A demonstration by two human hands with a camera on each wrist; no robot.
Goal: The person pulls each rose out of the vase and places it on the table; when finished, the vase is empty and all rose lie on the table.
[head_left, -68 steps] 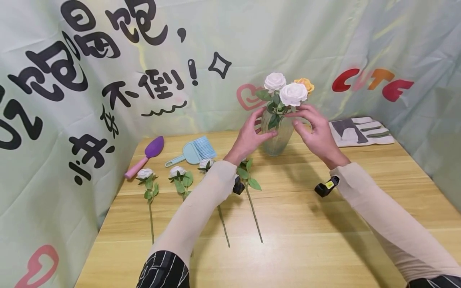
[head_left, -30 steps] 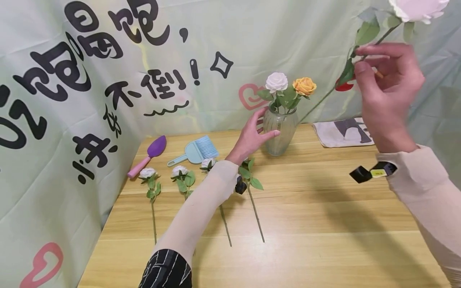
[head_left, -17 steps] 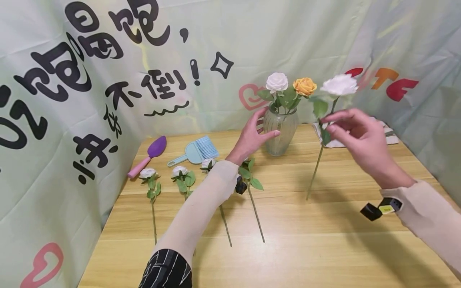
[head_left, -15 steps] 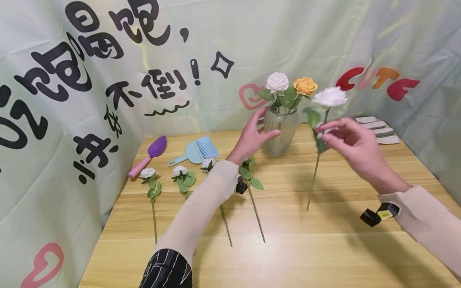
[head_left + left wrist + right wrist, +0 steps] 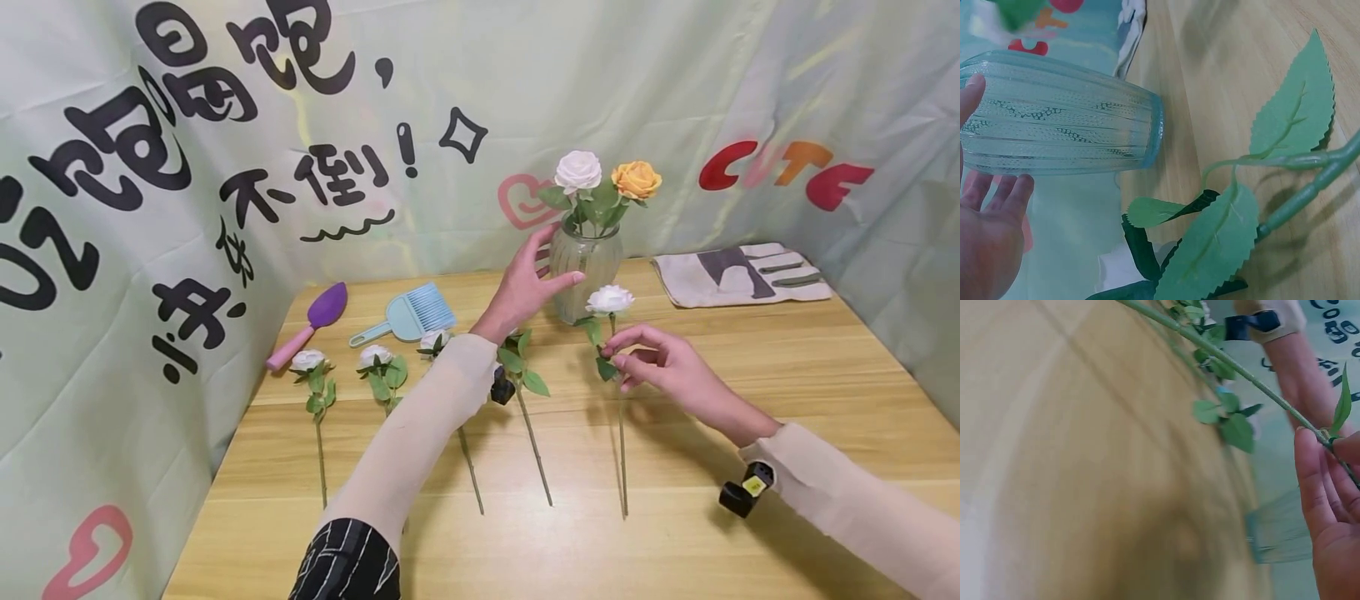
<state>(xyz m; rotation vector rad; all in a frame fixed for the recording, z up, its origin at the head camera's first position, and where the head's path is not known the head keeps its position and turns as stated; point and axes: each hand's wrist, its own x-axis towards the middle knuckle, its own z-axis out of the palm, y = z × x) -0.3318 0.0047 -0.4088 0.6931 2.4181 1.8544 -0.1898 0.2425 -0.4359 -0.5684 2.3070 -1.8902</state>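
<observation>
In the head view my left hand [image 5: 527,279] holds the ribbed glass vase [image 5: 592,267] by its side, thumb in front and fingers behind. A white rose [image 5: 578,172] and an orange rose [image 5: 636,180] stand in it. My right hand [image 5: 667,367] pinches the stem of another white rose [image 5: 611,299], low over the table in front of the vase. That green stem [image 5: 1241,370] crosses the right wrist view between thumb and fingers. The left wrist view shows the vase [image 5: 1066,119] between thumb and fingers, with a leafy stem [image 5: 1300,194] nearby.
Several white roses lie in a row at left, including one far-left rose [image 5: 308,362]; my left forearm [image 5: 420,425] covers parts of them. Behind are a purple trowel [image 5: 326,307] with pink handle and a blue dustpan with brush [image 5: 408,315]. Folded gloves [image 5: 738,275] lie back right.
My right hand has lifted a white rose out of the vase, swung it up to the right, then lowered it towards the table in front. My left hand has stayed on the vase.
</observation>
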